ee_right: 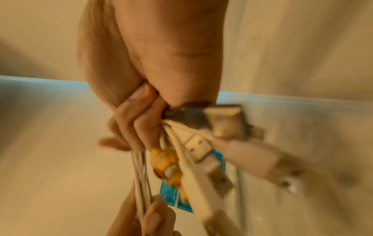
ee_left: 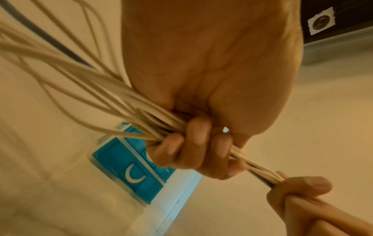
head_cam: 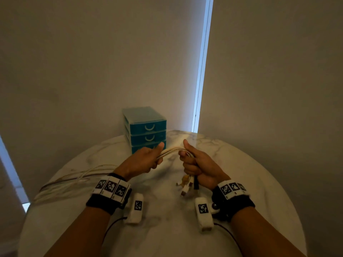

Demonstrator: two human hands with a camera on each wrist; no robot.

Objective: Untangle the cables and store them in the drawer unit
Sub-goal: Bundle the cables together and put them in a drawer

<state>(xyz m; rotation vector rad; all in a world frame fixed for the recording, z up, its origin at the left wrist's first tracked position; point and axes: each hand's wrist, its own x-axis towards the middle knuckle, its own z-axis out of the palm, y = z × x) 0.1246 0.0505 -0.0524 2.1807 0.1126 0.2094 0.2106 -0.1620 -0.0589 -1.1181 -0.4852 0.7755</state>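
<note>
Cream-coloured cables [head_cam: 171, 151] are gripped as one bundle above the marble table [head_cam: 167, 229], left hand [head_cam: 144, 161] and right hand [head_cam: 197, 164] both clenched round them. Nothing is stored yet: the teal drawer unit [head_cam: 145, 129] is seen closed. Connector ends [ee_right: 198, 149] are shown clearly only by the right wrist view.

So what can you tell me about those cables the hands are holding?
The cables are a bunch of thin, cream-white cords with at least one darker one mixed in. The left hand and right hand both grip the bunch, a short stretch arching between them. Plug ends, white, one orange and one black, dangle below the right hand. The long tails trail left over the table edge, blurred.
</note>
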